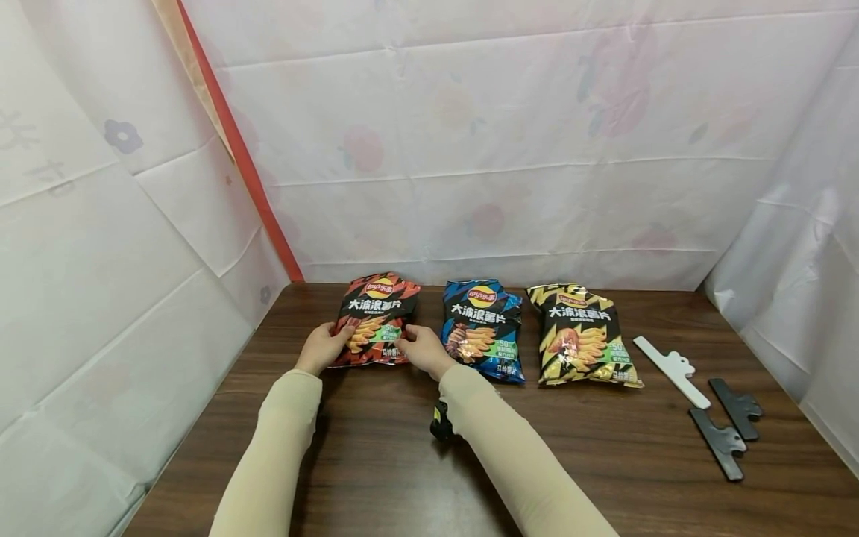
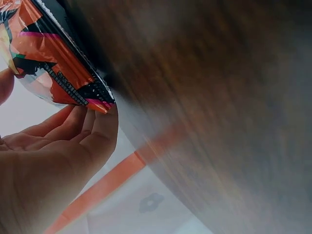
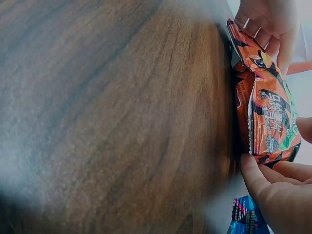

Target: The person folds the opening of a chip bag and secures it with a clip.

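A red and black bag of potato chips [image 1: 373, 317] is at the back left of the table, front face up, held between both hands. My left hand [image 1: 324, 347] grips its left edge, thumb on the front; in the left wrist view the fingers [image 2: 80, 127] reach beneath the bag's side. My right hand [image 1: 426, 350] grips the lower right edge, and the right wrist view has its thumb over the bag [image 3: 267, 117] and the fingers under its corner. Just right of that hand lies a blue bag of chips [image 1: 480, 321]. Beyond it is a yellow bag of chips [image 1: 580, 339].
On the right of the brown wooden table [image 1: 376, 455] lie a white bag clip [image 1: 673, 371] and two black bag clips [image 1: 737, 409]. White patterned sheeting [image 1: 483, 149] walls the back and sides. A red strip [image 1: 241, 145] runs down to the back left corner.
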Motion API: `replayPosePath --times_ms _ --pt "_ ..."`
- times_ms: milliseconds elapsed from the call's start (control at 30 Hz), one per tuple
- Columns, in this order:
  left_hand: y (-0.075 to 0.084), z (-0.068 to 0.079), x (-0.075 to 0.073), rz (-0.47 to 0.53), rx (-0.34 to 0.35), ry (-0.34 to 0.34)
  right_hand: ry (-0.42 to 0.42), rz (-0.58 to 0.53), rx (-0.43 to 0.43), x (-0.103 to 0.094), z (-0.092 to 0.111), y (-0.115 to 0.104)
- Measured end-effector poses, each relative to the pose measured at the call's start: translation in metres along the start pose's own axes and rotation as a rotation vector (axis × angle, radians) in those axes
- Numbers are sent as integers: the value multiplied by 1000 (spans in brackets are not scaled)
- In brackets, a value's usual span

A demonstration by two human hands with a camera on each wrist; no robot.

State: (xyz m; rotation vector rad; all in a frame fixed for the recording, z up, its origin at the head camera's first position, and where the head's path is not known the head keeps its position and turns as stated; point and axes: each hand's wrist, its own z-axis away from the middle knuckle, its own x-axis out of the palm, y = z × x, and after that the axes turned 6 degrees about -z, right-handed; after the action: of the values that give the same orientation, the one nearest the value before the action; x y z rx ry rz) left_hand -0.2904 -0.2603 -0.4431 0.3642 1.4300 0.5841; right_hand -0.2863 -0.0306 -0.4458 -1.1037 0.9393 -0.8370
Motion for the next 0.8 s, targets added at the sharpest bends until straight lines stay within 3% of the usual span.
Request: replayPosePath --times_ms 800 --pt "-3 23 -3 95 2 -4 -12 -36 17 -4 6 1"
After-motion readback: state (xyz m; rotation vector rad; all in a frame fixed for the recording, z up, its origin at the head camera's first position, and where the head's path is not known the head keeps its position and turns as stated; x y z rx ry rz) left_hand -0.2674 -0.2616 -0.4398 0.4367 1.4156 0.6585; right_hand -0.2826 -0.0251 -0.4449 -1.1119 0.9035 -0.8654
